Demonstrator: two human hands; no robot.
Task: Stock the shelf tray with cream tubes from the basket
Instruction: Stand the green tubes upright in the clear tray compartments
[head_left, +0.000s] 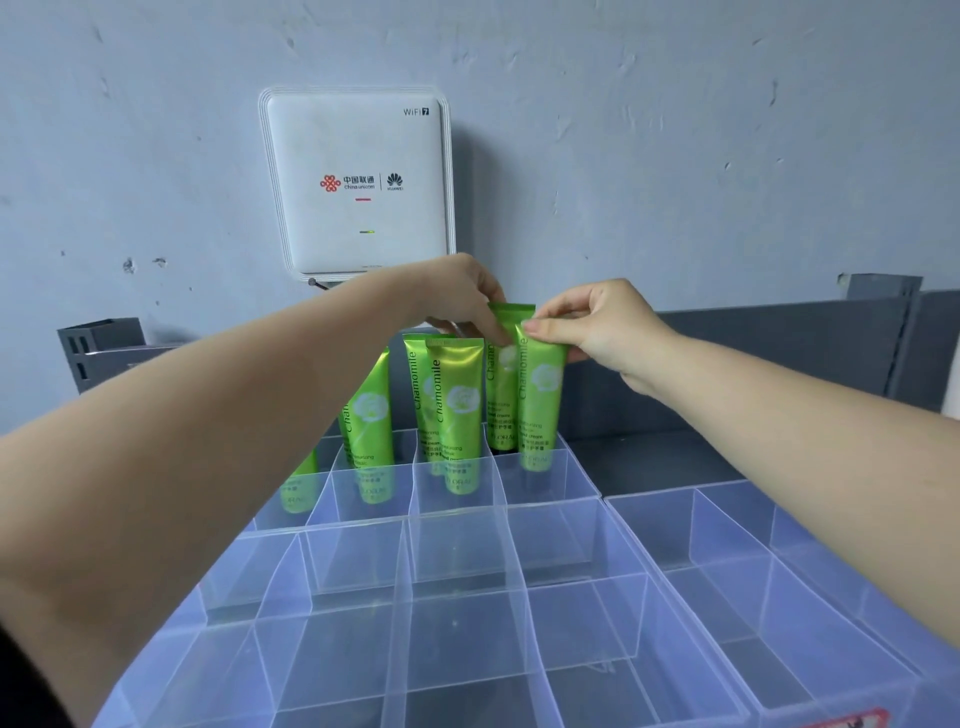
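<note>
Over tray (550, 525), right hand (597, 332) pinches tube (540, 405).

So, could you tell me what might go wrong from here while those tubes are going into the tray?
1. The right hand pinches only the top edge of the front tube; that light grip could let it tip.
2. The left hand reaches over the standing tubes; its forearm could knock them over, since they stand tall above the tray's low dividers.
3. The leftmost tubes already lean, so a nudge might topple them.
</note>
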